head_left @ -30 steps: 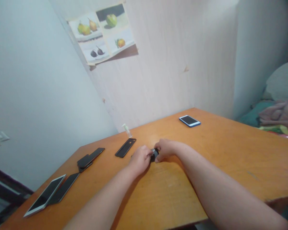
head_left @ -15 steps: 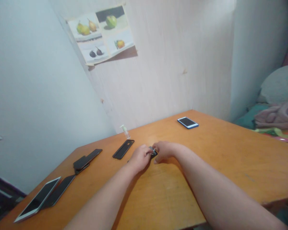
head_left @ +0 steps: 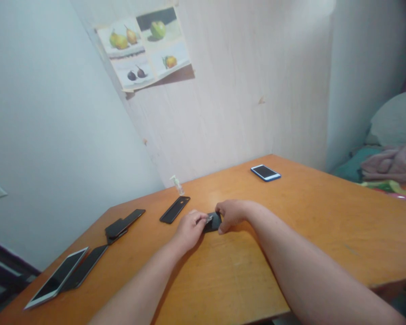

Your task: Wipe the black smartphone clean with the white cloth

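A dark phone lies flat on the table, partly covered by both hands. My right hand grips its right end, thumb at the near edge and fingers at the far one. Over the phone's left part, my left hand pinches a small pale, crumpled piece, perhaps a cloth or wipe, pressed to the surface. A black phone case, open side up, rests beyond the left hand. Behind the case stands a small clear pump bottle.
On the orange wooden table, a white tablet overlaps a dark flat device at the left. Further back lie stacked dark phones or cases. A blue-cased phone is at the far right. A fruit poster hangs on the wall.
My left hand has slid leftward along the phone with the pale piece, uncovering more of its dark surface. The right hand stays at the right end.
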A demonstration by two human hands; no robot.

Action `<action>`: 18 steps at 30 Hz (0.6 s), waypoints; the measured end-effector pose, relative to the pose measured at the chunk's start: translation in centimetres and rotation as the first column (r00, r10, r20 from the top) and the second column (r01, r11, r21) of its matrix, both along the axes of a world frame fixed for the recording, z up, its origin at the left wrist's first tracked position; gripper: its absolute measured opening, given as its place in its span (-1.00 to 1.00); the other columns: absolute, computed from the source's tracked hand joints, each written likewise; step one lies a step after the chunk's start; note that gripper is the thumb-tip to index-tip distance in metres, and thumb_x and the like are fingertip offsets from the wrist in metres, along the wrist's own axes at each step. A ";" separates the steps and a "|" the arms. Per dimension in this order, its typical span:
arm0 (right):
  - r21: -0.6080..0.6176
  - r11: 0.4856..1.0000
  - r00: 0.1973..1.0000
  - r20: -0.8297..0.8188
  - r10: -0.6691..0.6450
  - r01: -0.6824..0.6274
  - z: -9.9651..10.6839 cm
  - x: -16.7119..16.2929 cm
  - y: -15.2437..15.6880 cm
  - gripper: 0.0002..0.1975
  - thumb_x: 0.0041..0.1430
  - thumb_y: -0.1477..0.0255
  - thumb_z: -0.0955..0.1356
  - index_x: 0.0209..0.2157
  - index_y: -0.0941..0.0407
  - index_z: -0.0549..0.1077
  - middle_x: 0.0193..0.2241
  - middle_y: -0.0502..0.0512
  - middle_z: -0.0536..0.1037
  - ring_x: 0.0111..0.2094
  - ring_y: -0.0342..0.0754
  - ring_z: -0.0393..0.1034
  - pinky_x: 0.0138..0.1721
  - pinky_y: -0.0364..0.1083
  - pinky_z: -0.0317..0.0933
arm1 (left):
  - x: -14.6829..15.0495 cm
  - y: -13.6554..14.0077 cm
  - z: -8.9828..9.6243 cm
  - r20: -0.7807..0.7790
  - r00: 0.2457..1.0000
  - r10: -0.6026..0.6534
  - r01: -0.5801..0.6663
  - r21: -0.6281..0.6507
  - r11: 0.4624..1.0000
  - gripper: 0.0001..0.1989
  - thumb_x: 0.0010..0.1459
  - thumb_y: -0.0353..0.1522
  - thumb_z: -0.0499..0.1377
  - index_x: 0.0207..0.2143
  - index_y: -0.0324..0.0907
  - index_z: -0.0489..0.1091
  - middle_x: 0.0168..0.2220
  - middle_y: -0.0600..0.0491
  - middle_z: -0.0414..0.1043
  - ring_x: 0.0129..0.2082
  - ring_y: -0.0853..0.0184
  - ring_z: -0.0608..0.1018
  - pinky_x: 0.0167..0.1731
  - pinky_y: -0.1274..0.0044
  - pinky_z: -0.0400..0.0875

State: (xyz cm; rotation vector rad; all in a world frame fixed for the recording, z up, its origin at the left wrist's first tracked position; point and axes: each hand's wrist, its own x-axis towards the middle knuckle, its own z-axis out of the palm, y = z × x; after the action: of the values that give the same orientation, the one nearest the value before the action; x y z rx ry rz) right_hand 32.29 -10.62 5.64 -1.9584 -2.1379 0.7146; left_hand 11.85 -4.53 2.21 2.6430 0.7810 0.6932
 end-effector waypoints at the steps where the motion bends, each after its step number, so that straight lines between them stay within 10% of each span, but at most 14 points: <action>1: -0.008 1.000 1.000 0.002 0.003 -0.003 0.0 0.0 0.0 -0.23 -0.38 0.10 0.52 -0.03 0.04 0.44 -0.15 0.10 0.56 -0.20 0.09 0.46 -0.34 -0.10 0.24 | 0.0 -0.1 0.0 -0.016 1.000 -0.016 0.016 0.013 1.000 -0.79 0.22 -0.38 0.08 -0.30 -0.14 0.53 -0.35 0.03 0.48 -0.28 0.31 0.49 -0.26 0.50 0.33; 9: 0.016 1.000 1.000 -0.022 -0.007 0.007 -0.4 0.0 0.2 -0.27 -0.36 0.14 0.52 -0.05 0.06 0.45 -0.16 0.09 0.57 -0.20 0.07 0.46 -0.35 -0.12 0.24 | 1.0 -1.7 0.9 -0.150 0.959 -0.241 0.259 0.113 0.959 -0.76 0.19 -0.47 0.07 -0.25 -0.11 0.53 -0.30 0.01 0.49 -0.26 0.31 0.48 -0.25 0.50 0.32; 18: 0.010 1.000 1.000 0.008 -0.023 0.023 0.3 -0.5 -0.4 -0.38 -0.31 0.21 0.51 -0.10 0.07 0.48 -0.20 0.10 0.59 -0.23 0.08 0.48 -0.36 -0.11 0.25 | 3.4 -0.1 0.3 -0.178 0.983 -0.050 0.088 0.215 0.973 -0.77 0.20 -0.43 0.07 -0.31 -0.15 0.54 -0.38 -0.02 0.45 -0.32 0.27 0.46 -0.32 0.48 0.29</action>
State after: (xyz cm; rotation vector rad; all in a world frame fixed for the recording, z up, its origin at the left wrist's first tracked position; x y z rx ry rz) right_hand 31.81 -11.00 5.89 -1.9818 -2.1156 0.6919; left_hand 15.22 -4.59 2.55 2.9494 0.6866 0.5698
